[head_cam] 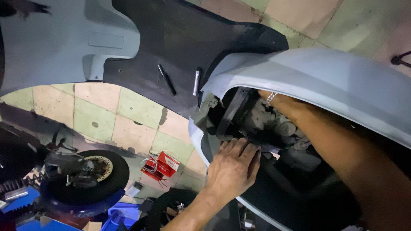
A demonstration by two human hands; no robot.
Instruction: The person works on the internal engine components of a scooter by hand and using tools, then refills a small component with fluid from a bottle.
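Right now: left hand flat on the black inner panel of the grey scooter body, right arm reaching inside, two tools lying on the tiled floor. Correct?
Not quite. In the head view the two tools, a dark screwdriver and a silver socket tool, lie on the scooter's black footboard, not the tiled floor. The left hand on the black inner panel and the right arm reaching inside are right.

Both forearms are bare, with no sleeves showing. The right wrist carries a silver chain-link metal bracelet (270, 98), just under the pale grey scooter body panel (334, 81). The left hand (233, 169) wears no ring or glove.
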